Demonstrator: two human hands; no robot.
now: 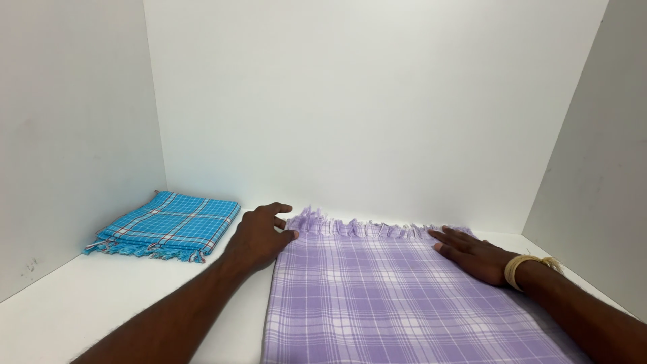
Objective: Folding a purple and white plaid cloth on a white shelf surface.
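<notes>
Bright, even, sharp light; soft shadows, perhaps slight edge distortion.

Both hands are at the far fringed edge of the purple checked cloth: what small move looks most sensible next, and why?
Probably pinching the far corners and drawing that edge toward the body. The purple checked cloth lies spread flat, the left hand rests open at its far left corner, and the right hand lies flat on the fringe near the right end. Neither grips anything yet, and a blue checked cloth lies folded nearby.

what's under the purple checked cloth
The purple checked cloth lies flat on the white table, which shows bare around it. The right hand rests on top; the left hand touches its corner. Anything beneath it is covered.
</notes>
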